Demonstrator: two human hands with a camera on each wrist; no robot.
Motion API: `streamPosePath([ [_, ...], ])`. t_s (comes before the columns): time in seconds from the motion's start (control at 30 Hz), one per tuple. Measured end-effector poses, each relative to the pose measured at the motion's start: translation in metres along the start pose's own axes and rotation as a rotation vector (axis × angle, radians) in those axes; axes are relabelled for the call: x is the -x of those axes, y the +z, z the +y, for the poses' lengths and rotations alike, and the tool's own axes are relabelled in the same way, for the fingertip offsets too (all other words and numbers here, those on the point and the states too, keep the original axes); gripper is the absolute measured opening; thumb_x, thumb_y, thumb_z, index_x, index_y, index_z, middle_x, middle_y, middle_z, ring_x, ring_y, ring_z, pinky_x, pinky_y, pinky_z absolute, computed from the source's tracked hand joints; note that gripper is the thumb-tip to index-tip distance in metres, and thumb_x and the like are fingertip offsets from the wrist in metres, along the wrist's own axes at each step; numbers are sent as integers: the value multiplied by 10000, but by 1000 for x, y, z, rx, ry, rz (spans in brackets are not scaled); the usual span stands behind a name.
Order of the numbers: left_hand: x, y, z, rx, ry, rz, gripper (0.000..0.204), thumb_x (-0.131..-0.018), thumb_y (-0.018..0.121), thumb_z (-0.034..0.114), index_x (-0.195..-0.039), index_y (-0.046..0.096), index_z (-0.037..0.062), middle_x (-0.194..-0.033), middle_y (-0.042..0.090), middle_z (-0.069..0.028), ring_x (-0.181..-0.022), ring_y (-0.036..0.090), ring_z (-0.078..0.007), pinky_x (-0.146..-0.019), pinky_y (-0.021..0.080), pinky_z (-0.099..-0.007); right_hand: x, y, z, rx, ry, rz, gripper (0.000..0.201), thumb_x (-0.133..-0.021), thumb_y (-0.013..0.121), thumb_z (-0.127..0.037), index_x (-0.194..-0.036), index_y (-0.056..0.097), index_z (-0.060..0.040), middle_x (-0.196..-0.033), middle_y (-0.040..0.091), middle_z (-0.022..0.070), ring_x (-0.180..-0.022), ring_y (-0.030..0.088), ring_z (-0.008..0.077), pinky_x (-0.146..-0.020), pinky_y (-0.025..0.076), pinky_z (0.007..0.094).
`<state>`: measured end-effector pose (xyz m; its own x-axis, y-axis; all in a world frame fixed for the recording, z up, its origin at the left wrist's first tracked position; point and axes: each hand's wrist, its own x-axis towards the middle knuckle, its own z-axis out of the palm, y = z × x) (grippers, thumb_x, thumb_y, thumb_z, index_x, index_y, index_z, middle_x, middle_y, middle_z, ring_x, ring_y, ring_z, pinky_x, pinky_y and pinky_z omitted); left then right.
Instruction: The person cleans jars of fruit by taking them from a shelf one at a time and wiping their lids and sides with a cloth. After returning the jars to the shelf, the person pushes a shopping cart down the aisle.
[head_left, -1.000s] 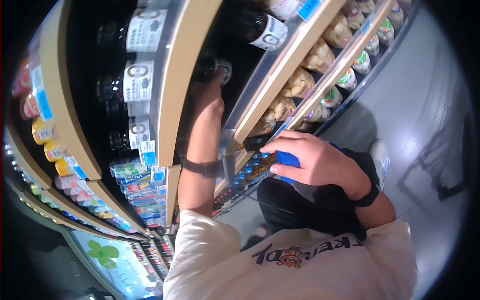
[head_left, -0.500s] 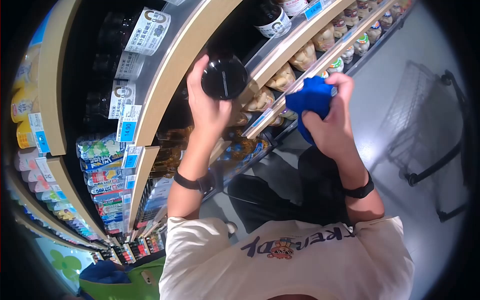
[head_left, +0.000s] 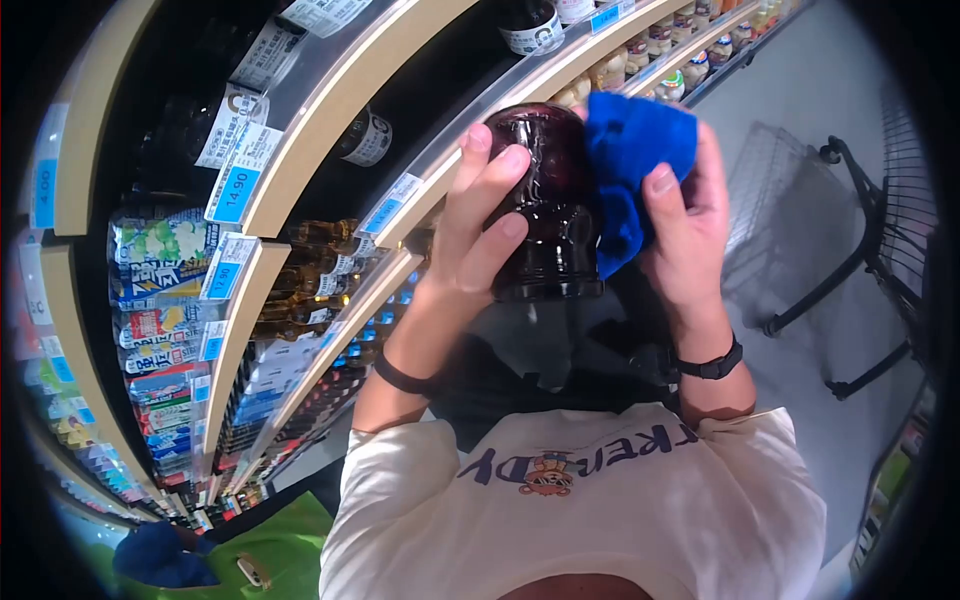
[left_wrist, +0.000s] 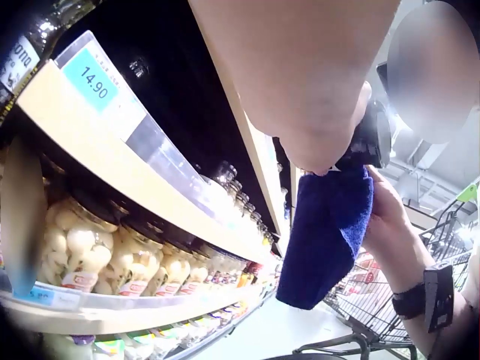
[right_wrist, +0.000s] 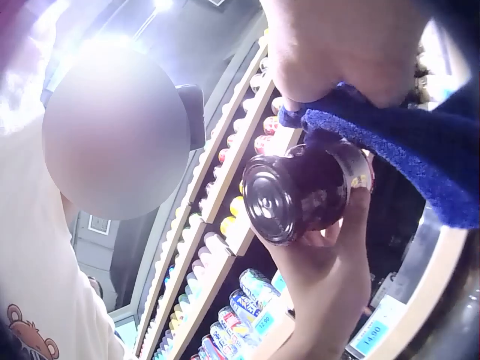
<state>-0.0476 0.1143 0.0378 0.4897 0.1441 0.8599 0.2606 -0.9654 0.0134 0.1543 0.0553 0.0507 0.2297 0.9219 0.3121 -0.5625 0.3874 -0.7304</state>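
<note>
The left hand (head_left: pixel 470 220) grips a dark glass jar (head_left: pixel 550 210) in front of the shelves, tilted with its base toward the person in the head view. In the right wrist view the jar (right_wrist: pixel 300 191) shows its round base and part of a label, with the left hand (right_wrist: pixel 330 277) curled round it. A blue cloth (head_left: pixel 640 150) is pinched in the right hand (head_left: pixel 690 230), against the jar's right side. The left wrist view shows the cloth (left_wrist: pixel 326 236) hanging below the jar's dark end (left_wrist: pixel 369 139).
Shelf edges (head_left: pixel 350 90) with price tags (head_left: pixel 235 185) run along the left, carrying jars, bottles and packets. A wire cart (head_left: pixel 900 220) stands on the floor at the right. Part of a green garment (head_left: pixel 285 545) shows at the lower left.
The jar has come away from the shelf toward the body and tilted over. The right hand has brought the cloth up against it. The head view has shifted along the shelves.
</note>
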Motion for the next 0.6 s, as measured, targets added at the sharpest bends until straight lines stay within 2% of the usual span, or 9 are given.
streamPosePath([
  [0.07,5,1,11,227,-69,95,438,-946,662,-19,-1350,534,92,-1515,483,-271,-1454,411,-516,-1231,221,-650,-3,0,-16,442,-178,-335,459,-856,787,-134,-1285,670,-23,-1425,586,212,-1312,574,291,-1134,421,428],
  [0.1,11,-2,20,768,-597,126,407,-943,656,-31,-1325,556,68,-1555,441,-300,-1485,385,-476,-1267,178,-593,-1,10,-26,569,-265,-411,450,-771,804,-126,-1212,754,-56,-1464,562,250,-1384,523,360,-1172,371,459],
  [0.2,30,6,39,520,-587,91,382,-940,670,-16,-1300,551,35,-1560,422,-336,-1504,365,-446,-1284,126,-572,3,16,-30,641,-307,-466,485,-909,737,-373,-1226,742,-5,-1523,503,285,-1425,475,397,-1206,310,502],
  [0.23,33,11,39,1002,-548,415,270,-948,676,-1,-1187,550,-18,-1547,415,-373,-1502,365,-456,-1285,107,-576,3,20,-35,584,-228,-441,406,-865,764,-233,-1217,757,-31,-1448,565,232,-1385,515,349,-1168,359,458],
  [0.27,25,21,34,684,-234,338,262,-938,695,-7,-1132,519,-12,-1506,444,-408,-1467,422,-465,-1283,117,-574,2,23,-40,528,-148,-415,389,-821,792,-93,-1208,771,-56,-1373,627,180,-1344,555,300,-1131,408,415],
  [0.4,25,6,41,695,-349,154,262,-889,719,-72,-1037,504,-52,-1429,513,-430,-1403,509,-469,-1264,173,-598,-3,25,-39,509,5,-302,261,-955,753,-162,-1162,752,-4,-1079,675,74,-1031,591,162,-952,469,305],
  [0.47,29,18,45,264,-22,347,420,-910,651,144,-1280,488,29,-1485,443,-290,-1361,521,-481,-1156,457,-605,0,30,-41,447,102,-251,281,-999,719,-209,-1175,741,9,-1089,690,51,-1013,604,123,-940,478,283],
  [0.53,40,8,59,661,-496,177,576,-880,780,106,-1345,442,78,-1382,407,-207,-1320,553,-497,-1123,492,-614,2,30,-44,395,194,-241,326,-1030,688,-256,-1213,724,11,-1091,705,30,-1004,619,105,-928,492,275],
  [0.6,20,11,61,120,-103,295,773,-789,894,86,-1389,407,112,-1315,365,-156,-1305,572,-484,-1122,508,-584,6,35,-46,408,240,-218,365,-1059,643,-295,-1246,709,11,-1090,715,17,-1010,626,95,-928,502,270],
])
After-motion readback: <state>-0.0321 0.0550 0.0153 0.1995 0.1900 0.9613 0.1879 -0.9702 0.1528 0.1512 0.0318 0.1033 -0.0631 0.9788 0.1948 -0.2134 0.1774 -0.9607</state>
